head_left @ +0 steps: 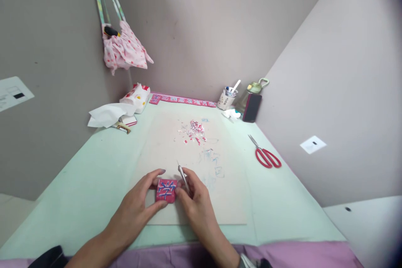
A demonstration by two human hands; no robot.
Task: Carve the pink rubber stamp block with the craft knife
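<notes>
One scissors (265, 153), one phone (251, 108), one cup (226, 99)

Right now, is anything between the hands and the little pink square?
No. Both hands touch the pink square: the left hand holds its left side, the right hand its right side, with a thin tool in its fingers.

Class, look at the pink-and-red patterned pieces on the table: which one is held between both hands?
The small square piece near the front edge, pinched by the left hand and right hand. The long strip lies untouched along the back wall.
</notes>
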